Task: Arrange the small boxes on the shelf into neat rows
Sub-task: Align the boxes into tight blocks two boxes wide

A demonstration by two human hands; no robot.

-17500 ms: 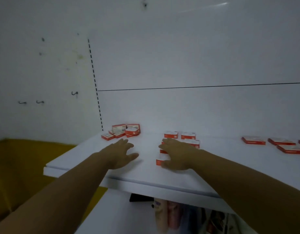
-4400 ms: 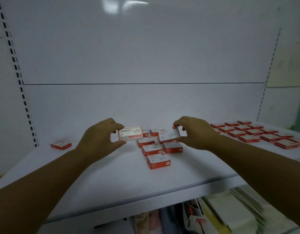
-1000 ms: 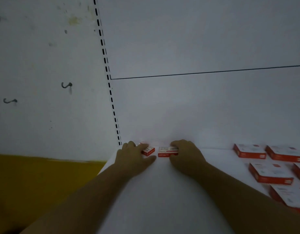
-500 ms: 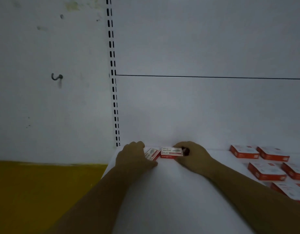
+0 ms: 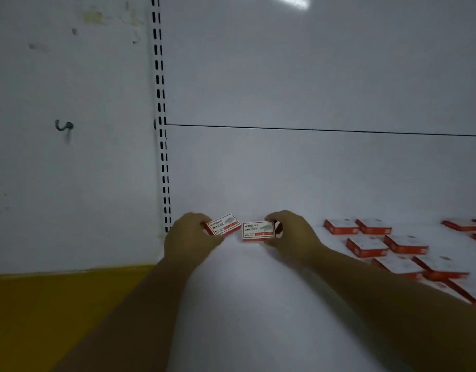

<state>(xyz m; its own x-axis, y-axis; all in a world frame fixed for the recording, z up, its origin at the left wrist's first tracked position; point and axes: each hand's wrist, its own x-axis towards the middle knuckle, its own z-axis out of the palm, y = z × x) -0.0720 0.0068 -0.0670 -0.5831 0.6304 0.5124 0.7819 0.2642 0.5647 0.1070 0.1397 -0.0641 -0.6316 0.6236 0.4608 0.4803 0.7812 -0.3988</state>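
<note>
Two hands are in view, the left hand and the right hand. Each holds one small box, so two are held: the left-held box and the right-held box, at the far left corner of the one shelf.

Toward the shelf's right edge, six red-and-white boxes lie fully in view, as a back pair, a middle pair and a front pair. At least four further boxes are cut off or blurred there, so the total cannot be told.

One slotted upright and one wall hook show.
</note>
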